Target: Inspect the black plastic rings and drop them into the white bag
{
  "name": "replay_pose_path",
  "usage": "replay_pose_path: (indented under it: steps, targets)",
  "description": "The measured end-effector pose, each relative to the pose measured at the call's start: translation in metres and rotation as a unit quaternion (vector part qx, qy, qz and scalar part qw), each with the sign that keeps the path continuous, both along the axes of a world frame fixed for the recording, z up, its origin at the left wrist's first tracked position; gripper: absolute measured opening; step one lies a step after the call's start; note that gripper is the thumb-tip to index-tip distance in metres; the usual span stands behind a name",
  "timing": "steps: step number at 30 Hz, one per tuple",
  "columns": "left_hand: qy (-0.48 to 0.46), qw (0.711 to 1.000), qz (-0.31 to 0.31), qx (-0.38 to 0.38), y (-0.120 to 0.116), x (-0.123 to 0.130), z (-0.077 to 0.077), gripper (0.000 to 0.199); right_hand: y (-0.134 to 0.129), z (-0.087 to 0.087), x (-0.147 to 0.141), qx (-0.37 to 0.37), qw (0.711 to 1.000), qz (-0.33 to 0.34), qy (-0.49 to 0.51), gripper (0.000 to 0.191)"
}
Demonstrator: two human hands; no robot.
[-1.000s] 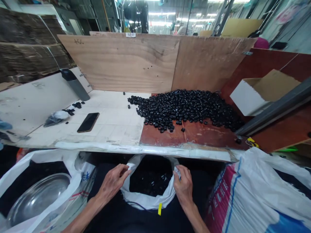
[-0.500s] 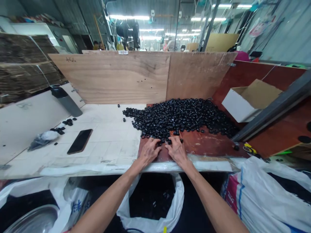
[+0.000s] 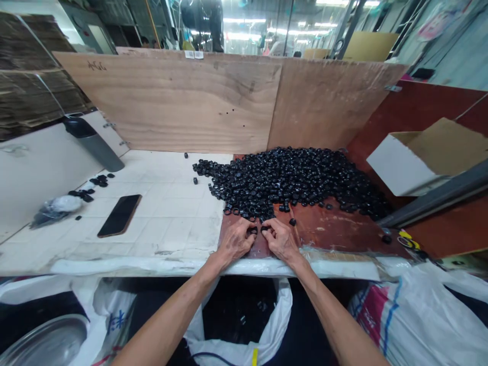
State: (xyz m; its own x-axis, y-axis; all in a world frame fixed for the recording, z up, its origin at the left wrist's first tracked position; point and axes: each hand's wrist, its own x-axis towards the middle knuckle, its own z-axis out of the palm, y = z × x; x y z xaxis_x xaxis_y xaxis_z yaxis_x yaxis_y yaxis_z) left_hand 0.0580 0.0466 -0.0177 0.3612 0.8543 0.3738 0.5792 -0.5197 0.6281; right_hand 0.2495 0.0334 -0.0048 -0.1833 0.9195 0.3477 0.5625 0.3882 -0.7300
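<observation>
A wide pile of small black caps [image 3: 305,175] covers the back right of the worktable, spilling a little onto its white left half. At the front edge of the pile, my left hand [image 3: 237,239] has its fingers curled round a black cap [image 3: 252,231]. Close beside it my right hand [image 3: 281,240] pinches another black cap [image 3: 264,229], thumb and fingertips together. Both wrists rest near the padded front edge [image 3: 152,267]. Below the edge an open white sack [image 3: 282,315] holds dark pieces, dim and hard to make out.
A phone [image 3: 119,216] lies on the white board, with a grey bottle-like container [image 3: 95,145] behind it. An open carton [image 3: 404,162] leans at the right behind a metal bar [image 3: 438,203]. Plywood [image 3: 171,101] walls the back. More sacks [image 3: 430,310] stand below.
My fingers have drawn in and closed on caps at the pile's near edge, both hands now slightly nearer the table's front. The view has tilted down.
</observation>
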Motion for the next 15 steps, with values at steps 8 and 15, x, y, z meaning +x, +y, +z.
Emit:
replay_pose_path:
  steps: [8, 15]
  targets:
    - [-0.138, 0.986, 0.030, -0.091, -0.001, -0.003, 0.011, 0.020, 0.003, -0.001, -0.001, -0.101, 0.982, 0.034, 0.155, 0.020]
    - [-0.157, 0.981, 0.025, -0.109, -0.027, -0.028, 0.026, 0.027, -0.023, 0.005, -0.033, -0.137, 0.950, 0.032, 0.278, 0.026]
